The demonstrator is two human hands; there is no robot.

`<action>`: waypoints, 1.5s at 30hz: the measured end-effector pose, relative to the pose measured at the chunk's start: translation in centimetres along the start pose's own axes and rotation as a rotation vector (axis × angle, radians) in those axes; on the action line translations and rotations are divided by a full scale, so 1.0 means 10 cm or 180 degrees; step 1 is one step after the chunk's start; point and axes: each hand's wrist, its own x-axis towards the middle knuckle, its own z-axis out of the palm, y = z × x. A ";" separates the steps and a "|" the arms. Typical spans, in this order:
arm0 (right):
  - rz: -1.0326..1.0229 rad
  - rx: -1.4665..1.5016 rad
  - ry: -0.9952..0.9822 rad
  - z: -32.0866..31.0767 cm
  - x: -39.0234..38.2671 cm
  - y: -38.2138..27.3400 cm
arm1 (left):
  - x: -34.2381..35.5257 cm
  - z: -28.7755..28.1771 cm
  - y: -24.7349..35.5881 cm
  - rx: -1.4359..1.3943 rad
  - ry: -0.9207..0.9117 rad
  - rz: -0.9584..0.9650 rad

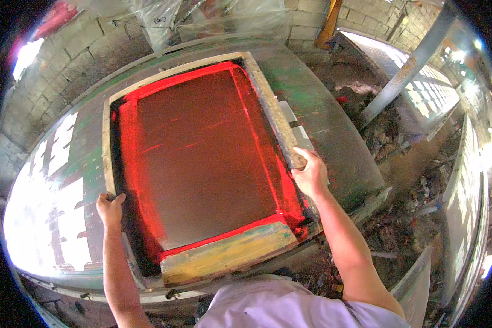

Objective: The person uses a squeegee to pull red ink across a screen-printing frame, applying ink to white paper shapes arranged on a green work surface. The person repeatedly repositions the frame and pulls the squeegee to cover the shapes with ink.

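Note:
A large screen printing frame with pale wooden sides lies over a long dark table. Its mesh looks dark brown, bordered by wet-looking bright red ink. Along the near end rests a wide wooden squeegee, stained yellow and green, its far edge against the red. My left hand is closed round the frame's left side, thumb on top. On the right side, my right hand grips the other rail, its thumb and forefinger over the wood.
The green-stained table extends to both sides, with white cut sheets at the left. Small pale pieces show beside the frame's right rail. A slanting metal post and another table stand at the far right, with cluttered ground between.

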 end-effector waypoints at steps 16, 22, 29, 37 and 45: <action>0.0510 0.0536 -0.0095 -0.93 0.54 2.19 | -1.42 1.31 1.73 -0.0626 -0.0524 -0.0757; 0.0086 0.0473 -0.0041 -0.92 0.57 2.48 | -1.45 1.43 1.77 0.0330 -0.0476 -0.0546; -0.0723 -0.0519 -0.0048 -1.15 0.31 2.04 | -1.51 1.42 1.94 0.0592 -0.0651 -0.0684; -0.2665 0.0306 -0.2118 -1.30 -0.89 0.85 | -1.56 1.53 1.96 0.0693 -0.0722 -0.0788; -0.2377 -0.0380 -0.1780 -0.95 -0.98 0.20 | -1.91 1.40 1.73 -0.0113 -0.0674 -0.0603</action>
